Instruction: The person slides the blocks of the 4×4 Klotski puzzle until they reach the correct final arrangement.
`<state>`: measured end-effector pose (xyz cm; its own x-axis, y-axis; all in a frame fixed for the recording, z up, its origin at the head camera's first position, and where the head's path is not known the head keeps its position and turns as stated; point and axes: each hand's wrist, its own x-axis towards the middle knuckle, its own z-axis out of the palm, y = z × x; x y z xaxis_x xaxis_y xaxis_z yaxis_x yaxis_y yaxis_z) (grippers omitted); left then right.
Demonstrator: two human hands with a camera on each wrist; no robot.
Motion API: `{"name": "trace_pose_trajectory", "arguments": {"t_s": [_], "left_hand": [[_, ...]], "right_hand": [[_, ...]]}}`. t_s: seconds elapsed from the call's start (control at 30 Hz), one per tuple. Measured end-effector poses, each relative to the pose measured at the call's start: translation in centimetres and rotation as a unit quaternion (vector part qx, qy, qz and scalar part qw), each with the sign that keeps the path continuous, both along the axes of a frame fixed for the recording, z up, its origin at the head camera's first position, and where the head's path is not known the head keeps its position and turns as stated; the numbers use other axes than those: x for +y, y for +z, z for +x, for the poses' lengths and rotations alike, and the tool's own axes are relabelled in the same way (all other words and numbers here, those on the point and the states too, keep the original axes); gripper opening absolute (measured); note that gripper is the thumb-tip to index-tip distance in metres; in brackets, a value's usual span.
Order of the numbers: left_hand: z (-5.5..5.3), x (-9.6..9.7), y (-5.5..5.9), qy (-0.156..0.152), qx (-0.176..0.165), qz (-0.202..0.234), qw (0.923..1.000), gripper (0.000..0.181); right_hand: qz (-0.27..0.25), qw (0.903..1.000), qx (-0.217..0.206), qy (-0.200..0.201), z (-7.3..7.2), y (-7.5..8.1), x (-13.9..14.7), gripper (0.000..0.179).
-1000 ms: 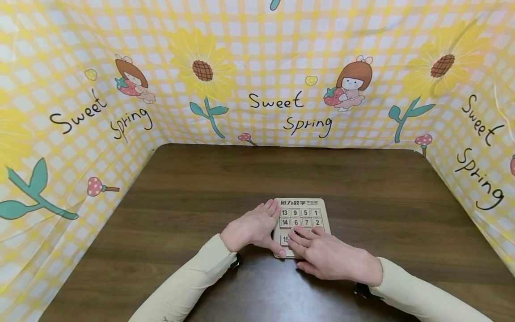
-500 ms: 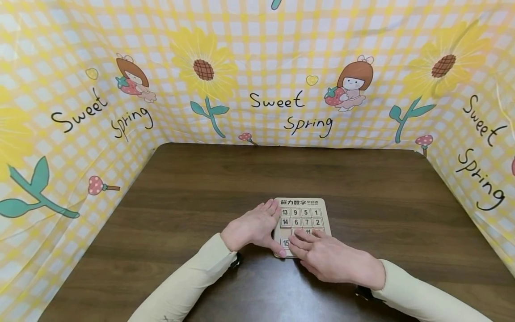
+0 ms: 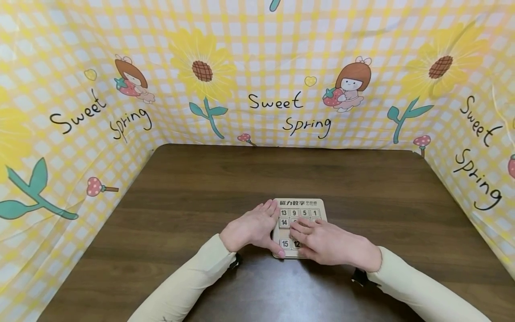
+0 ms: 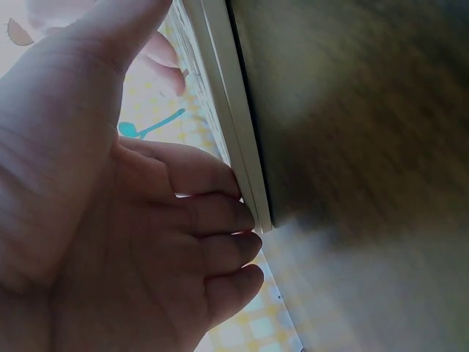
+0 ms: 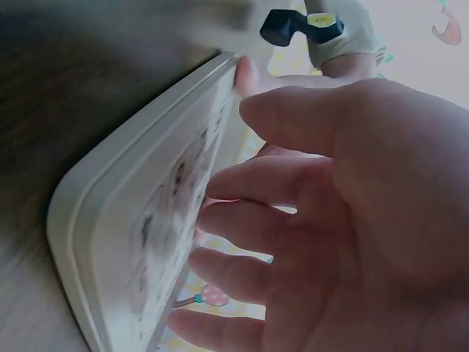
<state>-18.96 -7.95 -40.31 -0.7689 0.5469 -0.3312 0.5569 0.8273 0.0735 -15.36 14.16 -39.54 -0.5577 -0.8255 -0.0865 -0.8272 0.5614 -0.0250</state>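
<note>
A wooden sliding number puzzle (image 3: 298, 203) lies flat on the table. My left hand (image 3: 251, 226) rests along its left side, fingers extended against the edge and thumb at the near left corner. In the left wrist view, the fingertips touch the board's edge (image 4: 233, 103). Over the tiles on the right lies my right hand (image 3: 327, 241), its fingertips on the middle of the board and hiding several numbers. Tile 15 (image 3: 285, 244) and tile 12 (image 3: 297, 244) show in the near row. Below tile 14 (image 3: 284, 222) is a vacant slot. The right wrist view shows relaxed right fingers (image 5: 234, 220) against the tile face.
The brown wooden table (image 3: 201, 188) spreads around the puzzle. A yellow checked cloth (image 3: 265, 58) with flowers and lettering hangs behind it and along both sides. Dark straps (image 3: 359, 276) sit at the wrists.
Tile 15 has slid toward the near edge, widening the gap under tile 14. My right hand has shifted away from me, uncovering tile 12 and covering tile 6. The left hand stays put.
</note>
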Motion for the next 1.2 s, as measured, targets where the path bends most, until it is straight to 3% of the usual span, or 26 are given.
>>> {"name": "trace_pose_trajectory", "arguments": {"t_s": [0.43, 0.77, 1.2], "left_hand": [[0.1, -0.1, -0.2, -0.005, 0.011, 0.006, 0.9999, 0.124], [0.2, -0.2, 0.0, -0.012, 0.025, 0.003, 0.9996, 0.125], [0.2, -0.1, 0.0, -0.002, 0.011, 0.005, 0.9999, 0.125]], "right_hand": [[0.003, 0.9971, -0.058, -0.050, -1.4, -0.5, -0.7, 0.059], [-0.002, 0.9974, -0.053, -0.048, -1.5, -0.9, -1.0, 0.062], [0.019, 0.9994, -0.019, -0.023, 0.1, -0.6, -0.9, 0.067]]}}
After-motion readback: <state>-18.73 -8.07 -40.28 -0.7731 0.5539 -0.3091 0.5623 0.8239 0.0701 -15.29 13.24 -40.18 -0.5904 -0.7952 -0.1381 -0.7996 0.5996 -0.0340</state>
